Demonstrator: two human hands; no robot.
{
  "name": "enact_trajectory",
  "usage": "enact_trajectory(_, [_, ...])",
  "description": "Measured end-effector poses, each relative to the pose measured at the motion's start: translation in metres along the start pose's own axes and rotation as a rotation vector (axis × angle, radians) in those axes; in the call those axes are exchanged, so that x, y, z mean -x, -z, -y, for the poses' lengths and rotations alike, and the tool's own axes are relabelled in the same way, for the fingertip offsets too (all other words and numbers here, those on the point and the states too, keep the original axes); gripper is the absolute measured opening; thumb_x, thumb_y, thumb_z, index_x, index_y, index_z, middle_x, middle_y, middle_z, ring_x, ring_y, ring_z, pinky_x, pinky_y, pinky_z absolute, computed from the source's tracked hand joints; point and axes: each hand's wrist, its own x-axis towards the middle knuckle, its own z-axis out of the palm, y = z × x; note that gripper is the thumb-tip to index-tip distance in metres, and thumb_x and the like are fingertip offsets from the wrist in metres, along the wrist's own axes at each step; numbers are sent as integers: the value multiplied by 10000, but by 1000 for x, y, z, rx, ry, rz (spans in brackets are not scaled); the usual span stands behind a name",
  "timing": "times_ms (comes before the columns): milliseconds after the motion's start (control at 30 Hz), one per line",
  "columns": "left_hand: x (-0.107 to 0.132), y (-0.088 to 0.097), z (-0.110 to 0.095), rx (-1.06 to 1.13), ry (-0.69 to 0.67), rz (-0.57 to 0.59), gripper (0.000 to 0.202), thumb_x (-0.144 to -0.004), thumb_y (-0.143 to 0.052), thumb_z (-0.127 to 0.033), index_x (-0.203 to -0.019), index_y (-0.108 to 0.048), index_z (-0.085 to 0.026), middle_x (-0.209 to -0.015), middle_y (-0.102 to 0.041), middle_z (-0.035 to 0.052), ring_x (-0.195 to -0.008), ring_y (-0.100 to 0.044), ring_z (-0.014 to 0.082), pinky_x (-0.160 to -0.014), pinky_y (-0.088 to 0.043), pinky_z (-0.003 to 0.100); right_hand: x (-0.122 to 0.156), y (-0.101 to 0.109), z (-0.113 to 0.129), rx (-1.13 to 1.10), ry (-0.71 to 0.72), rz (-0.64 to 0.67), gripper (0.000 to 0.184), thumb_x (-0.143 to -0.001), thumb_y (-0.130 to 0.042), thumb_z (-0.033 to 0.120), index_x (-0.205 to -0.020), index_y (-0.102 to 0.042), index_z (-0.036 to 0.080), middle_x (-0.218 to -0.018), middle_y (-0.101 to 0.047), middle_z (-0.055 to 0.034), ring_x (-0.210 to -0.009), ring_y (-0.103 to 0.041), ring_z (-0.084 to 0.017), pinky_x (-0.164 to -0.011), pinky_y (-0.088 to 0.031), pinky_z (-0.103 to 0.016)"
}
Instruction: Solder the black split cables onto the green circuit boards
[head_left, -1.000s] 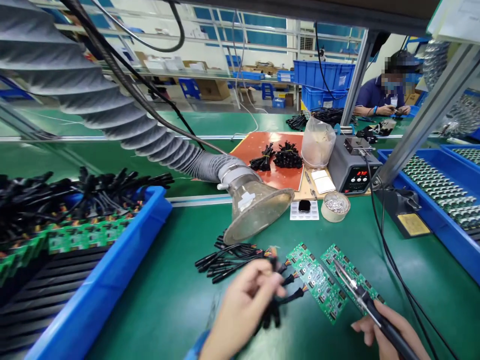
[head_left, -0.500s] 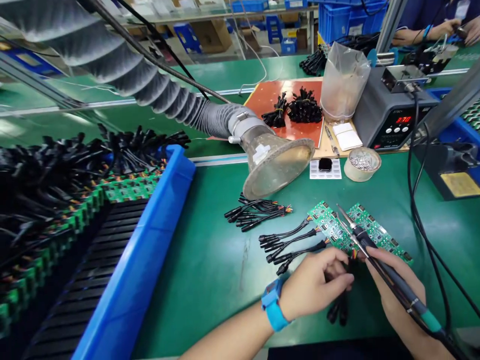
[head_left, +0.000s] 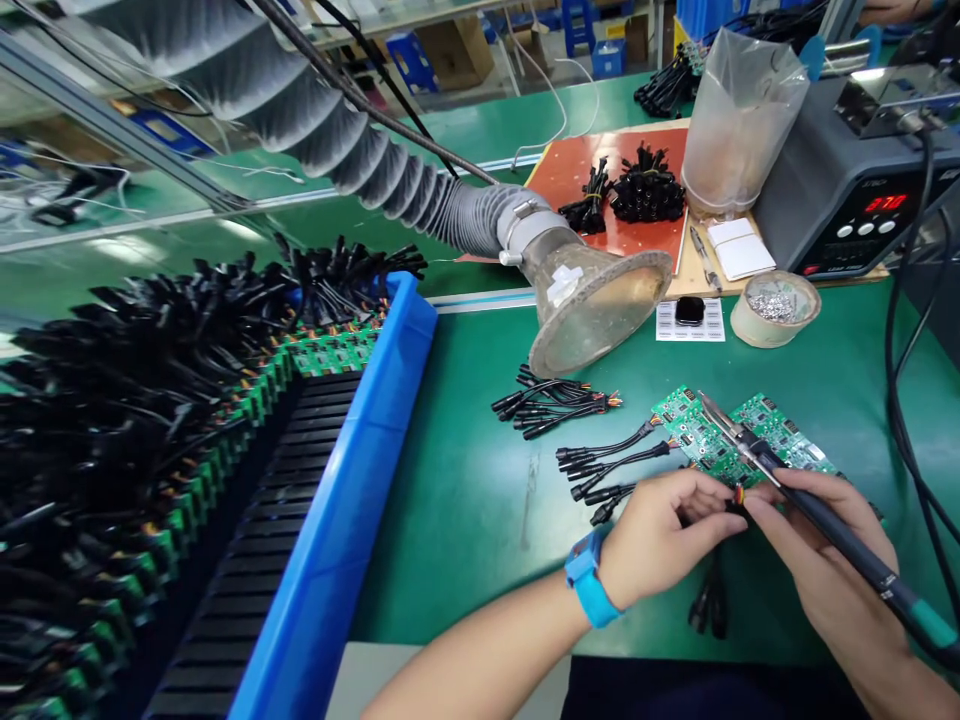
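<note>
We pinch the wire ends (head_left: pixel 739 495) of a black cable lead between the fingertips of our left hand (head_left: pixel 664 530), right at the near edge of the left of two green circuit boards (head_left: pixel 686 425). The lead's black plugs (head_left: pixel 709 605) lie below our hand on the mat. Our right hand (head_left: pixel 829 565) grips a soldering iron (head_left: pixel 840 530) like a pen, its dark handle angled up across the boards and its slender tip above them. The second green circuit board (head_left: pixel 787 430) lies just beside the first. Three more black cable leads (head_left: pixel 607 465) reach the left board's edge.
</note>
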Motion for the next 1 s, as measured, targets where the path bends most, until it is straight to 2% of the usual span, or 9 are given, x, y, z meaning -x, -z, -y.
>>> enact_trajectory(100, [-1,0,2,70,60,-48,197,-713,-695,-249,-856,-623,-133,-703,-645,30,-654,-599,126,-627,-468,237,2,1,1,59,145,19,279,-694,-744,232,-945,-622,241,-839,-655,-16,-765,-646,-177,-674,-546,-286])
enact_trajectory(200, [-1,1,4,98,80,-61,186,-704,-702,-233,-843,-636,-129,-724,-669,45,-655,-617,137,-634,-477,249,-2,5,3,101,352,183,290,-772,-657,155,-1040,-599,252,-936,-652,-15,-848,-636,-168,-750,-542,-290])
enact_trajectory(267, [-1,2,5,86,80,-60,182,-701,-708,-231,-838,-647,-128,-714,-671,43,-633,-609,132,-616,-474,244,-4,7,4,122,395,267,303,-795,-625,133,-1071,-595,256,-967,-656,-11,-869,-637,-160,-761,-547,-275])
enact_trajectory(367, [-1,3,5,40,52,-60,181,-688,-730,-239,-813,-666,-125,-661,-657,28,-584,-576,116,-568,-451,222,-6,8,6,102,333,237,328,-771,-663,132,-1061,-596,271,-952,-662,7,-846,-649,-139,-744,-555,-231])
enact_trajectory(500, [0,5,-1,-32,-70,-67,124,-665,-758,-214,-726,-695,-126,-667,-657,26,-579,-563,104,-558,-440,203,-4,5,5,47,179,139,333,-730,-722,189,-1032,-602,263,-896,-665,3,-804,-661,-141,-715,-570,-223])
enact_trajectory(633, [1,7,-6,-106,-224,-49,79,-665,-761,-185,-703,-714,-135,-700,-684,39,-617,-604,121,-600,-472,205,-10,5,8,-6,160,220,297,-736,-715,213,-1008,-608,263,-834,-670,9,-740,-669,-138,-636,-579,-198])
enact_trajectory(800, [0,8,-3,-242,-352,-63,44,-724,-718,-198,-748,-733,-164,-730,-702,47,-647,-642,136,-623,-504,213,-17,8,19,45,144,316,252,-760,-687,216,-989,-598,271,-858,-656,12,-776,-658,-133,-669,-573,-209])
enact_trajectory(900, [1,7,-1,-295,-391,-99,67,-742,-703,-191,-798,-733,-170,-757,-712,48,-671,-656,138,-652,-519,215,-14,8,23,128,82,288,259,-754,-692,236,-991,-588,256,-836,-651,2,-720,-650,-133,-660,-573,-230])
enact_trajectory(1000, [2,5,0,-309,-373,-133,73,-749,-698,-188,-814,-727,-173,-753,-716,38,-677,-660,135,-659,-525,212,-8,4,23,57,-32,229,267,-756,-683,254,-995,-564,246,-815,-637,-5,-693,-638,-140,-643,-569,-255])
